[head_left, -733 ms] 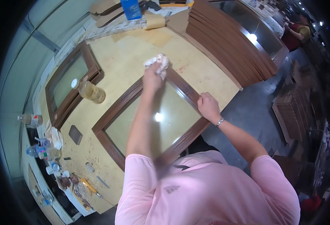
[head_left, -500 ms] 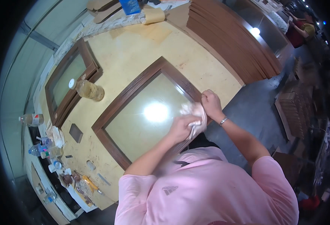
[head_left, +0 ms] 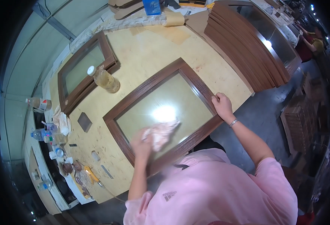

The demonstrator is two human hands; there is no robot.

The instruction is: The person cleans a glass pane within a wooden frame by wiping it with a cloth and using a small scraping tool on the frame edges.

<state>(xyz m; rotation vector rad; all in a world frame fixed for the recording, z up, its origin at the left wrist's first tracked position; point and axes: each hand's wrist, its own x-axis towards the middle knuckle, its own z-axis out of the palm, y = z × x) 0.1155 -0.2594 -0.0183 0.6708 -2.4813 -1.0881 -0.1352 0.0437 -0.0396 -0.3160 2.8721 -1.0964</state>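
A brown wooden frame with a glass pane point(head_left: 146, 108) lies flat on the worktable, a bright light reflected in its glass. My left hand point(head_left: 141, 144), somewhat blurred, is closed on a crumpled whitish cloth point(head_left: 161, 135) that rests over the lower left of the pane. At the right corner of the frame, my right hand point(head_left: 222, 107) grips the wooden edge with curled fingers; a bracelet circles that wrist.
On the pale tabletop point(head_left: 142, 48) stand a bottle of yellowish liquid point(head_left: 106, 80) and a second glazed frame point(head_left: 86, 71). Stacked brown panels point(head_left: 243, 45) rise at the back right. Several bottles and an orange-handled tool point(head_left: 91, 174) lie left. A person point(head_left: 311, 47) is far right.
My left hand has swept the cloth from the frame's right side toward its lower left. My right hand now grips the right corner. The whole view has shifted slightly.
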